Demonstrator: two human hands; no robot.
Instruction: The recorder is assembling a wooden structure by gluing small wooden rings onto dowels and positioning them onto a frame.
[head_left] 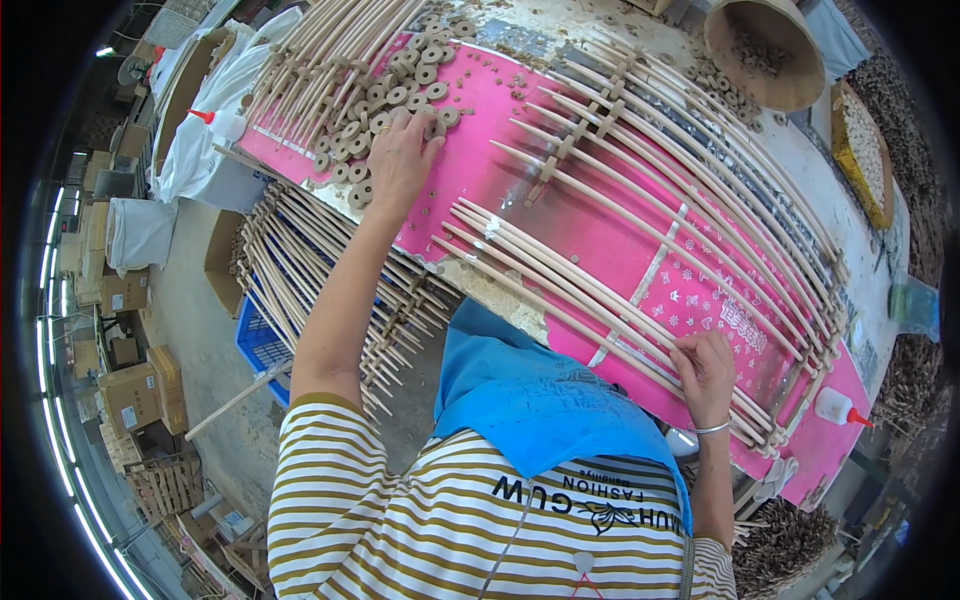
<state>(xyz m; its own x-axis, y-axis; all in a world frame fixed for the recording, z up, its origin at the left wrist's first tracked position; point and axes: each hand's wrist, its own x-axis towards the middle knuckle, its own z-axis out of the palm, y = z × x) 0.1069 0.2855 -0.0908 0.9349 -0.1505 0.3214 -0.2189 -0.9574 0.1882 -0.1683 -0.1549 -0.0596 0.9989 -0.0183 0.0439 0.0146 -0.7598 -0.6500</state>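
My left hand (pixel 400 165) reaches into a pile of small wooden rings (pixel 397 97) at the far left of the table. Its fingers touch the rings, with the thumb spread apart; the fingertips are partly hidden. Over several pale wooden rods (pixel 560 270) near the front edge, my right hand (pixel 706 378) curls its fingers around one rod, close to the rods' right ends. Beyond them lies a row of tapered rods (pixel 690 200), crossed by notched wooden pieces (pixel 580 130) near their left ends.
More rods (pixel 320 50) lie at the back left. A blue crate (pixel 262 345) with bundled rods stands below the table. White bottles with red tips sit at the left (pixel 228 124) and right (pixel 835 406). A round tub (pixel 765 55) and yellow box (pixel 860 150) stand at the back right.
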